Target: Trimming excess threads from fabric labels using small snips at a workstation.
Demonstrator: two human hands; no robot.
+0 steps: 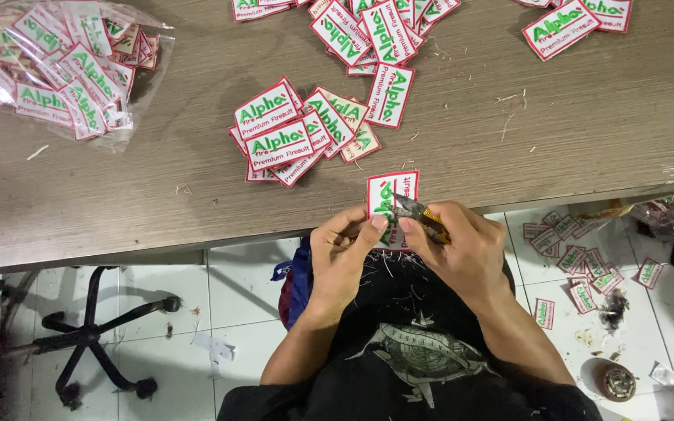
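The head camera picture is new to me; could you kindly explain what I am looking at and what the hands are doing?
There is no machine here: a person wears a camera on the head, so the single picture looks straight down at their own two bare hands. The left hand pinches a white rectangular embroidered patch with a red border and green lettering at the edge of the grey wood-grain table. The right hand holds small metal thread snips with a yellow grip against that patch. On the table lie loose piles of matching patches and a clear plastic bag of more patches. Others are scattered on the white tiled floor.
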